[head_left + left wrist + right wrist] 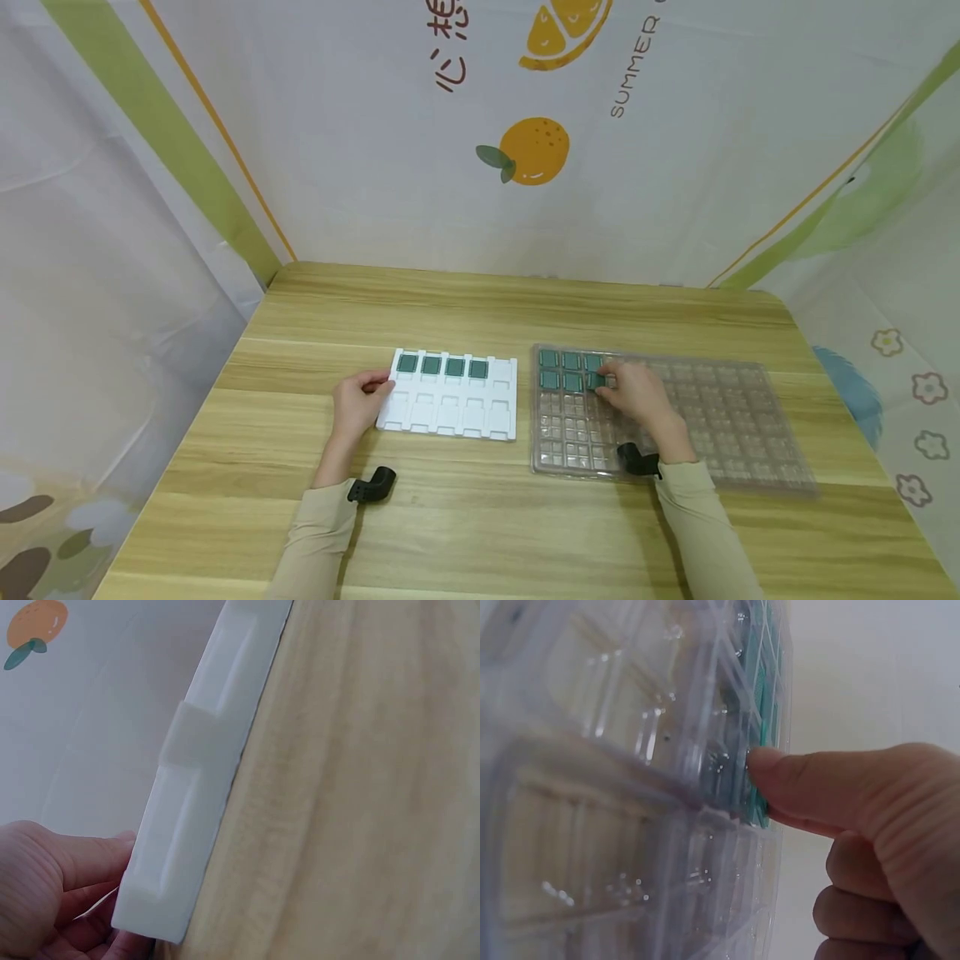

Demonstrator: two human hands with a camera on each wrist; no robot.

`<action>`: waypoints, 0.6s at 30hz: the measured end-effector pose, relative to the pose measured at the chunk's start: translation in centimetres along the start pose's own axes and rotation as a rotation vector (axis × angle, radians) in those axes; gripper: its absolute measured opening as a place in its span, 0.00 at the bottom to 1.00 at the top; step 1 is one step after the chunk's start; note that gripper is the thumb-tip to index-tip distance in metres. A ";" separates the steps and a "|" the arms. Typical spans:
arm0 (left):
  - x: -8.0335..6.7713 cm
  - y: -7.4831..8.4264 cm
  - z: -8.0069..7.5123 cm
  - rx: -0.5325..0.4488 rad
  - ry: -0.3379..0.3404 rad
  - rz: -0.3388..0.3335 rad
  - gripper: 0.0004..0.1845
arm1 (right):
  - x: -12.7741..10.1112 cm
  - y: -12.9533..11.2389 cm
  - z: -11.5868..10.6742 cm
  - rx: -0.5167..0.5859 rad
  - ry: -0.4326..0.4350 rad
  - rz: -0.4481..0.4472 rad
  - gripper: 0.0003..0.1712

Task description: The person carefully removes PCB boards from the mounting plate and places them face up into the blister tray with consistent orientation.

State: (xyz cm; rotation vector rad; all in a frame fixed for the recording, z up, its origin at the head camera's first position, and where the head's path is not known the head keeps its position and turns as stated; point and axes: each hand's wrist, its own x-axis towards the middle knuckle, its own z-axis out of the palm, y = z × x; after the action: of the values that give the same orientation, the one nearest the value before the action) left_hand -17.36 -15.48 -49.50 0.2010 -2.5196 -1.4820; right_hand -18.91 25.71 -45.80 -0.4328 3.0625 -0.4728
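My left hand (360, 406) grips the left edge of a white plastic tray (447, 430), thumb on top and fingers at its side. In the left wrist view the white tray (169, 817) stands out close by the thumb. Several square green chips (454, 367) sit along its back row. My right hand (637, 396) is over a clear compartment tray (720, 417), thumb and index finger pinching a green chip (595, 381) in its second row. In the right wrist view a thin green edge of the chip (760, 810) shows at the fingertips; the other fingers are curled.
More green chips (560, 370) lie in the clear tray's back left pockets. Both trays lie on a wooden table (450, 533). A printed curtain (375, 183) hangs behind it and at both sides. A black wrist camera (372, 485) sits on each sleeve.
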 end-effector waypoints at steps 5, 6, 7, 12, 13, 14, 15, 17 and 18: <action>0.0 0.0 0.0 -0.008 0.002 0.007 0.09 | 0.0 0.0 -0.1 0.004 0.005 -0.012 0.15; 0.0 0.0 0.0 -0.009 0.004 0.007 0.09 | 0.0 0.0 -0.1 0.004 0.008 -0.014 0.15; 0.0 0.0 0.0 -0.010 0.006 0.004 0.09 | 0.0 0.0 -0.1 0.002 0.011 -0.015 0.15; 0.0 -0.1 0.0 -0.008 0.008 0.002 0.08 | 0.0 -0.1 0.2 -0.004 0.041 -0.019 0.16; 0.0 -0.1 0.0 -0.007 0.008 0.002 0.08 | 0.0 -0.2 0.3 -0.006 0.049 -0.021 0.16; 0.0 -0.1 0.0 -0.005 0.007 0.001 0.08 | 0.1 -0.3 0.4 -0.009 0.059 -0.024 0.16; 0.0 -0.1 0.1 -0.003 0.008 0.000 0.08 | 0.1 -0.4 0.5 -0.011 0.068 -0.030 0.17; 0.0 -0.1 0.1 -0.002 0.009 -0.002 0.08 | 0.3 -0.8 0.6 -0.018 0.086 -0.046 0.17; 0.0 -0.1 0.1 -0.003 0.010 -0.001 0.08 | 0.3 -1.0 0.6 -0.022 0.093 -0.051 0.17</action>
State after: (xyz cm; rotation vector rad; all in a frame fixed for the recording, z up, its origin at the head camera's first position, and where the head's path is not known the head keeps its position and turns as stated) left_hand -17.38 -15.46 -49.64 0.2085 -2.5100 -1.4806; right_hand -18.93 24.57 -46.10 -0.5055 3.1559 -0.4745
